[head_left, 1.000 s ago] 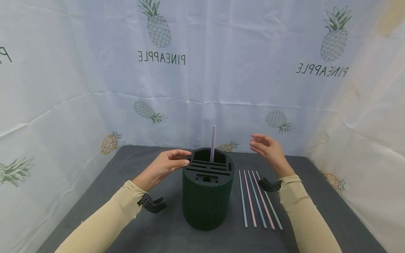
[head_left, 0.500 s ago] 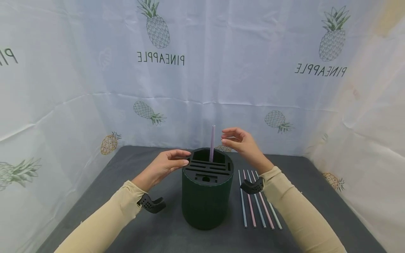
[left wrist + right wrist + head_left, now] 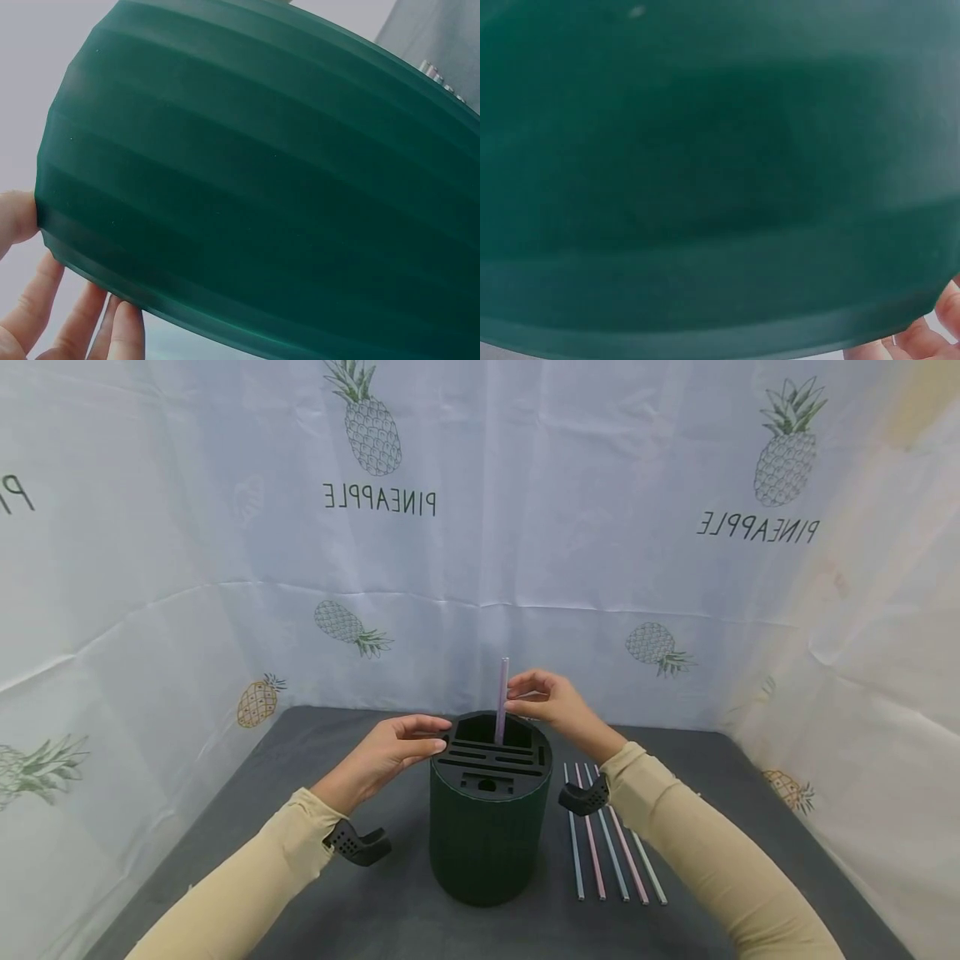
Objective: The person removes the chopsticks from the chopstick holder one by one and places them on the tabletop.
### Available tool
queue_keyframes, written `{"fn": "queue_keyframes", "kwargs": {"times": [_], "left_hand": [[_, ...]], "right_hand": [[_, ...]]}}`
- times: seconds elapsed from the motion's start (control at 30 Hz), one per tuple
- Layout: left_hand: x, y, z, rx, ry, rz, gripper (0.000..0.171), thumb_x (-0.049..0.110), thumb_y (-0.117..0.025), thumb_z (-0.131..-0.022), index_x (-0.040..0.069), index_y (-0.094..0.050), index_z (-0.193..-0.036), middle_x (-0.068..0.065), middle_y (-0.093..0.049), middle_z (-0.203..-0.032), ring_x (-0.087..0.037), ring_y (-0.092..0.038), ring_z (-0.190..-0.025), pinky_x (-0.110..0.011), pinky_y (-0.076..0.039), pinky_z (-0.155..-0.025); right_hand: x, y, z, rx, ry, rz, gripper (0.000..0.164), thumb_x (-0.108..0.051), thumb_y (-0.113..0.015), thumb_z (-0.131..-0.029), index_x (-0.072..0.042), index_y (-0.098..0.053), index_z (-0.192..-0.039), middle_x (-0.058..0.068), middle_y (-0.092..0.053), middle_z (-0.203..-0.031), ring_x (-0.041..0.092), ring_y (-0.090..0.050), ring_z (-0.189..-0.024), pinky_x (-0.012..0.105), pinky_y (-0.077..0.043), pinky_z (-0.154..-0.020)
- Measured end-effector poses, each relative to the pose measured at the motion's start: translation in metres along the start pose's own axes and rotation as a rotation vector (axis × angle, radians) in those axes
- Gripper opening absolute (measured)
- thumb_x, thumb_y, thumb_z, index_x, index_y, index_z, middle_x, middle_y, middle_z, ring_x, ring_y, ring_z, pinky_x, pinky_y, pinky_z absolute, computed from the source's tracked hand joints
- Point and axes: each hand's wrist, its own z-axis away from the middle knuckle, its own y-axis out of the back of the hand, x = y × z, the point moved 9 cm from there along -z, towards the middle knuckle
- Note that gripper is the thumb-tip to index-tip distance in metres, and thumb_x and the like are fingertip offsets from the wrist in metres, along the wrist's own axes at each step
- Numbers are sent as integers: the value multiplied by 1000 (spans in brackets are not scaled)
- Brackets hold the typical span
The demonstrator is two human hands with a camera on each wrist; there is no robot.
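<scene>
A dark green, ribbed cylindrical holder (image 3: pixel 486 843) stands upright, its black slotted top's edge touching the left hand's (image 3: pixel 386 752) fingertips. A translucent purple straw (image 3: pixel 502 693) rises nearly upright from its large far compartment, right at the right hand's (image 3: pixel 558 702) fingertips.

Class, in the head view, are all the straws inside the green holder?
No, only the purple straw stands there; five others lie on the table.
</scene>
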Motion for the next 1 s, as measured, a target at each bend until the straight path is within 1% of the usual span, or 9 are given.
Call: {"fn": "queue_keyframes", "kwargs": {"times": [0.17,0.43,0.77,0.87,1.0], "left_hand": [[0,0,1,3,0,-3,47,17,-71,-89,4,-56,-132,-11,-47,-141,-22,-52,-124,-45,-38,-113],[-2,0,0,10,10,0,48,17,-72,-88,5,-57,-132,-10,-48,-140,-22,-51,-125,-44,-38,-112],[-2,0,1,9,3,-21,49,18,-70,-89,4,-55,-133,-12,-49,-139,-24,-50,-127,-43,-40,-112],[-1,0,2,12,8,-12,48,17,-70,-89,4,-56,-133,-11,-48,-140,-23,-50,-126,-42,-40,-112],[0,-1,3,8,3,-5,48,16,-70,-89,4,-56,-133,-11,-47,-141,-23,-51,-125,-42,-40,-112]], "right_hand": [[-1,-2,-2,-4,-7,28,28,-17,-70,-90,-6,-61,-114,8,-64,-108,20,-64,-102,39,-55,-91],[-3,-3,-3,-10,-1,41,25,-14,-70,-90,-3,-60,-110,7,-63,-101,17,-64,-93,43,-54,-91],[-5,-3,-3,-3,3,33,20,-16,-71,-89,-5,-59,-100,5,-62,-95,18,-65,-91,37,-56,-86],[-8,-1,-2,10,19,10,19,-14,-70,-89,-4,-59,-101,4,-61,-95,16,-66,-91,36,-57,-85],[-21,8,1,55,62,-92,18,-8,-69,-89,-1,-58,-101,4,-61,-97,14,-68,-90,36,-59,-85]]}}
